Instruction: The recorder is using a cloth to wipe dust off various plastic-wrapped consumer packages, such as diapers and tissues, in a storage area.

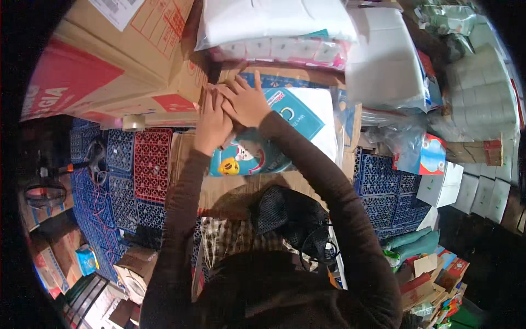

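Observation:
A soft, plastic-wrapped white and teal pack [324, 143] with cartoon figures printed on it lies on a brown cardboard box [219, 193] in front of me. My left hand [212, 122] rests at the pack's left side, its fingers stretched toward the far edge. Across the pack's far left corner lies my right hand [245, 101], fingers spread and their tips overlapping those of the left. Neither hand lifts anything. Both forearms and hands cover part of the pack's left half.
Large cardboard cartons [142, 66] stand close on the left, with a tape roll [133, 122] beside them. Wrapped white packs [274, 22] are stacked behind. A black mesh bag [290, 216] sits nearest my body. Blue crates [378, 175] and a red crate [153, 164] cover the floor.

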`<control>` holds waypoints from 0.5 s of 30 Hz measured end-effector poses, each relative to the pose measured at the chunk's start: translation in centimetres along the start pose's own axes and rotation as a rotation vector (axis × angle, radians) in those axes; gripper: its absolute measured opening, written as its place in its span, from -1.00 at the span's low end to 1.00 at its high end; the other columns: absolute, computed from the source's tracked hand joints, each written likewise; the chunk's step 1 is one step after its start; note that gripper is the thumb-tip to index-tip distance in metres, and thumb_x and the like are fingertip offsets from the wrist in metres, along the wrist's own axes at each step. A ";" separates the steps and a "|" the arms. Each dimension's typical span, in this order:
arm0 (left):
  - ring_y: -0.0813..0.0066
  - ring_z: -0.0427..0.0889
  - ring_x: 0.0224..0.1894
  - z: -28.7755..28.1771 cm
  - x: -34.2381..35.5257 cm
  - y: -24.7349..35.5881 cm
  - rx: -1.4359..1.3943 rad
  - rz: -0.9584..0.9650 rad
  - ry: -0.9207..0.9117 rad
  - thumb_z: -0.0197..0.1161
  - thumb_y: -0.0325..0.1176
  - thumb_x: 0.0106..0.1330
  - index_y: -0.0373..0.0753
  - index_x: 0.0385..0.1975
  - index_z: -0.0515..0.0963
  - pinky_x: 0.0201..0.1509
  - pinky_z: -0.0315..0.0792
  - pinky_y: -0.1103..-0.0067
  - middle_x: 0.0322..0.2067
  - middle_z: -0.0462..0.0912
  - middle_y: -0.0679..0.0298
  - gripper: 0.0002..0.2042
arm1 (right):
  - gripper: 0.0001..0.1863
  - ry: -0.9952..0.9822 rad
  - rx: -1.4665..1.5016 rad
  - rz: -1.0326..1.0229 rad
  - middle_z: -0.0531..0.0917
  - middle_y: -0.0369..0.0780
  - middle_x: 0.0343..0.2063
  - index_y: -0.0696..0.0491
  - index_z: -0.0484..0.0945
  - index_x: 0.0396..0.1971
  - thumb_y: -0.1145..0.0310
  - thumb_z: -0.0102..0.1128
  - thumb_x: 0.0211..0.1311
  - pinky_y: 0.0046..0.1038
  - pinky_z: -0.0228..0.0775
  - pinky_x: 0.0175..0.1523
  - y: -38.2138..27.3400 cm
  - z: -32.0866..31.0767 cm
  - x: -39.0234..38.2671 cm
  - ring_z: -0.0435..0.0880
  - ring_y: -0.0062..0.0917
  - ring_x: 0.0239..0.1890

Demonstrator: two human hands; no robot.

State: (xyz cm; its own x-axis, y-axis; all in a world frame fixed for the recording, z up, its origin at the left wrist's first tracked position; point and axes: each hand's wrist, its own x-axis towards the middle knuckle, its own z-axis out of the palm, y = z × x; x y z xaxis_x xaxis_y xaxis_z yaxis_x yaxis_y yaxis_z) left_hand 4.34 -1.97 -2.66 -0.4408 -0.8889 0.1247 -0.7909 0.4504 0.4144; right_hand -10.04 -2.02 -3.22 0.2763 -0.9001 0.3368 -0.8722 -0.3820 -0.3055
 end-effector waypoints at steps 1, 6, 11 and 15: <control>-0.01 -0.05 0.42 0.2 0.6 -0.5 -0.094 -0.086 -0.070 0.01 -0.33 0.20 -0.34 0.32 0.10 0.40 -0.21 -0.02 0.35 -0.01 -0.11 -0.37 | -0.52 -0.064 0.026 0.037 0.44 -0.22 0.14 -0.12 0.39 0.15 0.09 -0.10 0.23 0.24 -0.44 0.34 0.4 0.3 0.8 0.30 -0.21 0.26; -0.14 -0.06 0.40 -0.6 -3.7 1.3 0.061 0.117 0.057 0.07 -0.32 0.18 -0.33 0.33 0.09 0.41 -0.17 0.03 0.36 -0.07 -0.16 -0.33 | -0.51 0.129 0.024 -0.020 0.40 -0.13 0.16 -0.10 0.38 0.15 0.13 -0.07 0.20 0.24 -0.33 0.34 -1.7 -1.2 -3.1 0.29 -0.20 0.27; -0.26 -0.10 0.39 -2.4 -10.1 6.7 0.089 0.169 -0.092 0.14 -0.25 0.15 -0.37 0.29 0.16 0.39 -0.18 -0.02 0.34 -0.06 -0.24 -0.32 | -0.41 -0.103 0.099 0.062 0.17 -0.24 0.36 -0.22 0.25 0.30 0.07 -0.06 0.23 0.21 -0.45 0.37 -3.8 -5.5 -11.5 0.10 -0.21 0.40; -0.29 -0.11 0.39 -0.2 -7.2 9.6 -0.022 0.273 -0.061 0.21 -0.25 0.08 -0.43 0.17 0.33 0.38 -0.19 -0.06 0.29 0.02 -0.31 -0.38 | -0.42 -0.151 -0.046 0.121 0.20 -0.28 0.35 -0.25 0.30 0.26 0.03 -0.02 0.20 0.23 -0.59 0.36 0.5 -8.2 -12.8 0.12 -0.23 0.39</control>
State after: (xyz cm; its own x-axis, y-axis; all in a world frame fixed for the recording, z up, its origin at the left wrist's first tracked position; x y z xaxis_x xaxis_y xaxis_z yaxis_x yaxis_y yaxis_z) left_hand 0.01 8.69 0.60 -0.6617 -0.7279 0.1799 -0.6303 0.6700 0.3923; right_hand -17.31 10.97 -0.41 0.2226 -0.9614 0.1620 -0.9193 -0.2623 -0.2933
